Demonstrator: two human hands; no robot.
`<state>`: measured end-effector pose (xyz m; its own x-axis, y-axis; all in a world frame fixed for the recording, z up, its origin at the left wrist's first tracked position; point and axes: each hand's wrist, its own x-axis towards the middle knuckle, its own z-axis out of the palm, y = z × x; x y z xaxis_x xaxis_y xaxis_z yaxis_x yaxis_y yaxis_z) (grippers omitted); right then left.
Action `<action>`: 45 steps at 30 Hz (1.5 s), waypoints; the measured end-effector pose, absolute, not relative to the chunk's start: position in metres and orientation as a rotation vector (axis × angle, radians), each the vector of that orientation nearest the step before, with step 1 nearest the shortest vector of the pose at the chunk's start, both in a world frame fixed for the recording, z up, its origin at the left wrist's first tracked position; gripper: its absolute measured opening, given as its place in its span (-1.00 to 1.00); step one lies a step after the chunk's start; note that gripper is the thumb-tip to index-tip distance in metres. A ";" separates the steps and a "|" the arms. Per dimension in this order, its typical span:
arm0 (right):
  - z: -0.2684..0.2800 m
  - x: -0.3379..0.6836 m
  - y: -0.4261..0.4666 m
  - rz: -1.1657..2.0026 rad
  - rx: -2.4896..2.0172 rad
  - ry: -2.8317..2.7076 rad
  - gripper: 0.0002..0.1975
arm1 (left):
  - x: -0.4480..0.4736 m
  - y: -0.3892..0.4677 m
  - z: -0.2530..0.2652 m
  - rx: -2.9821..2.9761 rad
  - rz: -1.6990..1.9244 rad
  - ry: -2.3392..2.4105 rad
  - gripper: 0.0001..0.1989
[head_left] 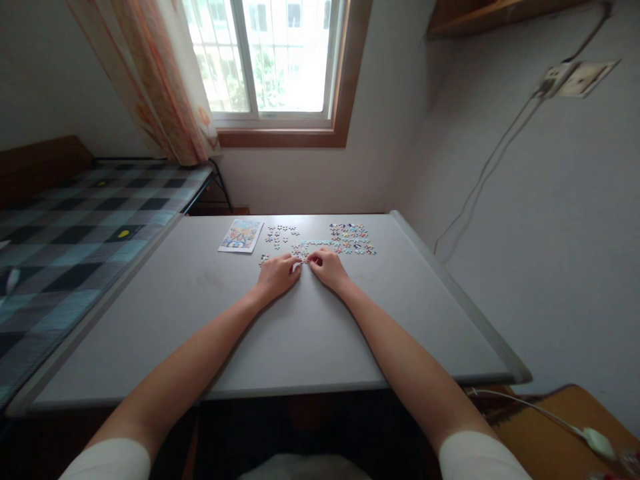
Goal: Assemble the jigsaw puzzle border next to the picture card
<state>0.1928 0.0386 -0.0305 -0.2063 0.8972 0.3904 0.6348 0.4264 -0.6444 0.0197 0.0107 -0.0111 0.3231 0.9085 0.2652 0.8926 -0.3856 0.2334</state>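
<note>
Several puzzle pieces (pixel 300 251) just beyond the fingers (pixel 316 255)

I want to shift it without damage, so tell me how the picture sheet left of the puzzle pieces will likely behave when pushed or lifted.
The picture sheet looks thin, so it is probably light and perhaps bendy when lifted. Lying flat on the smooth-looking table, it would likely slide rather than tip or roll.
</note>
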 end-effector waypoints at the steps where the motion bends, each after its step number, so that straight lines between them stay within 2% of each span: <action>1: -0.031 0.193 0.039 0.446 -1.297 -1.939 -0.87 | 0.020 0.011 -0.011 2.527 0.555 1.710 -0.71; 24: -0.029 0.194 0.039 0.450 -1.318 -1.909 -0.84 | 0.019 0.012 -0.011 2.492 0.585 1.721 -0.71; 32: -0.030 0.194 0.039 0.439 -1.335 -1.934 -0.83 | 0.021 0.011 -0.012 2.492 0.427 1.786 -0.66; 45: -0.027 0.194 0.037 0.450 -1.349 -1.971 -0.81 | 0.022 0.009 -0.006 2.467 0.407 1.785 -0.65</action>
